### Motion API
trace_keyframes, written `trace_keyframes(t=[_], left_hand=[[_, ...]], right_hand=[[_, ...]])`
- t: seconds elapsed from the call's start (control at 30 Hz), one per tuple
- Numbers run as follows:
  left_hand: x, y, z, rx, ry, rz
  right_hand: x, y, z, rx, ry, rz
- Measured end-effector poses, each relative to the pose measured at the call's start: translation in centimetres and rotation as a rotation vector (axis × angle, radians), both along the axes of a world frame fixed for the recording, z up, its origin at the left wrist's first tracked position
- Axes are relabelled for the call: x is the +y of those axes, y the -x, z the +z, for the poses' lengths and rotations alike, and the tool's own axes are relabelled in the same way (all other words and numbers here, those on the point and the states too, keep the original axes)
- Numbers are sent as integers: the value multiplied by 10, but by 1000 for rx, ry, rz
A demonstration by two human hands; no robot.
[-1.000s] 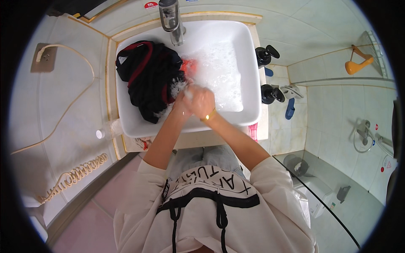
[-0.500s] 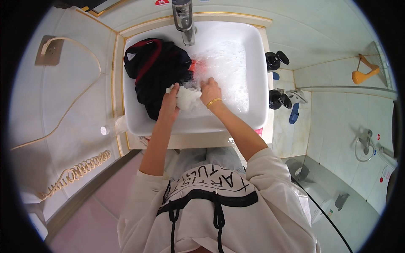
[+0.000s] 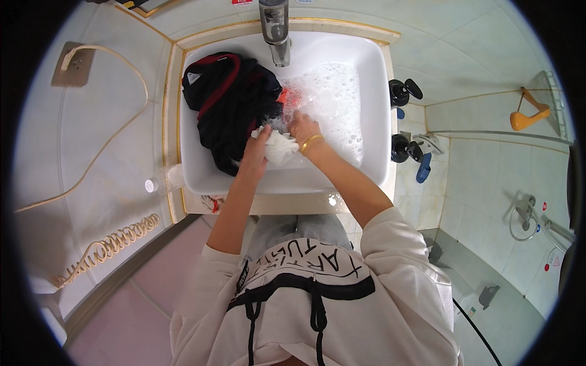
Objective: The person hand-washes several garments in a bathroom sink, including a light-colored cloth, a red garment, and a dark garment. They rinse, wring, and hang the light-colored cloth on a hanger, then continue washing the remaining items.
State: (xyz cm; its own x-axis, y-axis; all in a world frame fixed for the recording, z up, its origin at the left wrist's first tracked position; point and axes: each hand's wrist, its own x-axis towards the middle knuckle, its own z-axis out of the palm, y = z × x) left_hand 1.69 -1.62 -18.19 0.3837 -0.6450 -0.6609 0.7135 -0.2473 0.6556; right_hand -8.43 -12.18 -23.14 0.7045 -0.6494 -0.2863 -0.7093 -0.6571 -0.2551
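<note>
Centrally, with the clock face laid over the white basin [image 3: 382, 122], the bunched white cloth [image 3: 279, 150] lay toward six o'clock, just short of the near wall. The left hand [image 3: 256, 151], at about seven o'clock, was curled around the cloth's left edge. The right hand [image 3: 303, 130], near five o'clock, was half closed, its fingers bent down at the cloth's far right edge; whether they gripped fabric or merely rested against it could not be told. Suds [image 3: 336, 100] covered the three o'clock side; a dark garment [image 3: 229, 113] filled nine o'clock, and an orange-red patch of fabric [image 3: 288, 96] showed just above the centre. The faucet [image 3: 276, 33] stood at twelve. Good technique here, in our judgement, called for a firm left hold as an anchor, leaving the right fingers free to work a small fold at a time, with the cloth turned so that each part met the foam. Keeping it clear of the dark garment seemed prudent, since dye might pass and the fabrics might tangle.
</note>
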Motion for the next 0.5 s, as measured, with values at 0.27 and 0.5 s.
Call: trace_keyframes(t=[0.27, 0.5], left_hand=[[2, -6, -5, 1, -16, 3], [1, -3, -11, 17, -6, -10]], right_hand=[[5, -6, 3, -24, 96, 80], [-10, 5, 12, 78, 132, 419]])
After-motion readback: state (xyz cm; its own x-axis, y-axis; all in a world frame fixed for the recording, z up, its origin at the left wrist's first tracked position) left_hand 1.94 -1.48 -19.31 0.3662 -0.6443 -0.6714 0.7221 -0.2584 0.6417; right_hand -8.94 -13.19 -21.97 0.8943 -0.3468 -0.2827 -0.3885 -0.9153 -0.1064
